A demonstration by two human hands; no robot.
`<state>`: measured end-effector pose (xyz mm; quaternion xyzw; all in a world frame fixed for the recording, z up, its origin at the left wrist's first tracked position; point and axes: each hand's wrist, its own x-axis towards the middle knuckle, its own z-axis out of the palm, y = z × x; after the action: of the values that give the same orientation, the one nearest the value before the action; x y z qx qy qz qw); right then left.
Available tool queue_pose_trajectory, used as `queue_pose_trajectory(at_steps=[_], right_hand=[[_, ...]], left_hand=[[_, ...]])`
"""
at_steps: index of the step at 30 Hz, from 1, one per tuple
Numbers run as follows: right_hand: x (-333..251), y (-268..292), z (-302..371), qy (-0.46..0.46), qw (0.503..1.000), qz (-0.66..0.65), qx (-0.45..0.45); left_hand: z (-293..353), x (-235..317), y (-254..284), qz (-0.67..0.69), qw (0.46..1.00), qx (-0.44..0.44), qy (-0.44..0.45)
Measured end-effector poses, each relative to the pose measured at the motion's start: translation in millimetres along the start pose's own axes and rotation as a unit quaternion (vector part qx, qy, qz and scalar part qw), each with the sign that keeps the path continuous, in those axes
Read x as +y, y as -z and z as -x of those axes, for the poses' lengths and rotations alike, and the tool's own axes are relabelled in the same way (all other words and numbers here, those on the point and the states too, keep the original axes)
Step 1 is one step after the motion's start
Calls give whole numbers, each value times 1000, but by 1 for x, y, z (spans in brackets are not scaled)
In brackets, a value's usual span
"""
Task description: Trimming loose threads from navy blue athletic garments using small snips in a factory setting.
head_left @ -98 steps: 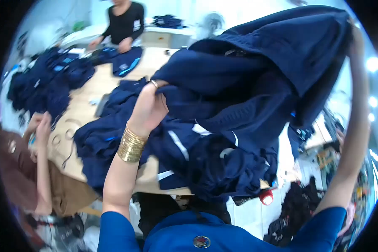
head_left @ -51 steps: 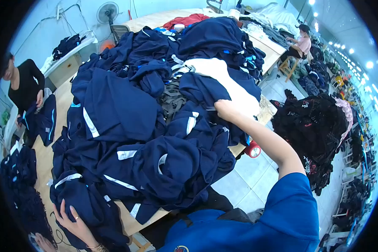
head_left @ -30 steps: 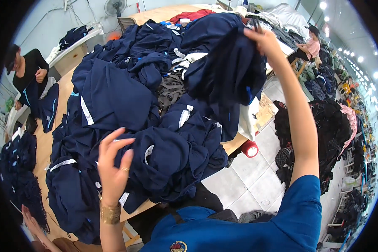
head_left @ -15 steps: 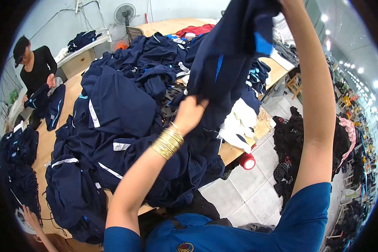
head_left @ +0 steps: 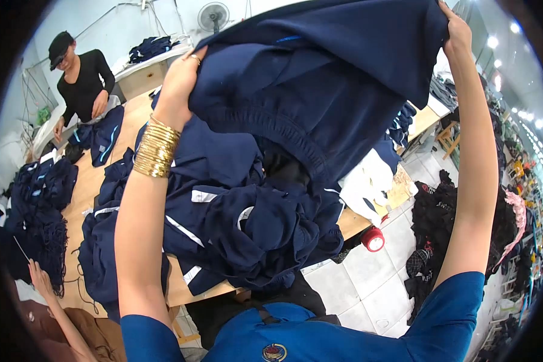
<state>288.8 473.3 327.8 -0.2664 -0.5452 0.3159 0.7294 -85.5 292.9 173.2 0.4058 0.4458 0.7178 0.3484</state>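
Observation:
A navy garment (head_left: pixel 320 66) with a gathered elastic edge is stretched between my raised hands, above the pile. My left hand (head_left: pixel 180 81) pinches it at the left end, fingers closed on the cloth. At the upper right, my right hand (head_left: pixel 457 33) grips the opposite end. The lower part of the garment hangs down toward a heap of navy clothes (head_left: pixel 223 151) with white stripes, and covers the far side of it. Where the hanging cloth meets the heap, I cannot tell them apart.
A wooden table (head_left: pixel 78 220) bears the heap, with white cloth (head_left: pixel 368 181) at its right edge. A red round object (head_left: pixel 373 239) sits below that edge. Black clothes (head_left: pixel 431 217) lie on the tiled floor. Across the table stands a co-worker (head_left: pixel 81 78); another person's hand (head_left: pixel 40 279) shows lower left.
My left hand has risen from the heap, up and to the left, spreading the garment wide. My right hand has moved slightly right. The far co-worker's hands have moved apart.

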Motion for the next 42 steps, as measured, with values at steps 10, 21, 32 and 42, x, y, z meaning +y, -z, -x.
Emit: queue_pose_trajectory(at_steps=[10,21,32,42], right_hand=[[-14,-46,9,38,999,7,-11],[7,-79,21,76,968,191,-147],[296,139,99,-10,741,613,-272],[270,91,86,73,954,292,-3]], left_hand=[[23,40,13,95,995,12,6],[36,-59,-111,141,986,-76,-38],[89,-151,-58,-264,889,-366,84],[114,-113,-12,-195,937,-208,201]])
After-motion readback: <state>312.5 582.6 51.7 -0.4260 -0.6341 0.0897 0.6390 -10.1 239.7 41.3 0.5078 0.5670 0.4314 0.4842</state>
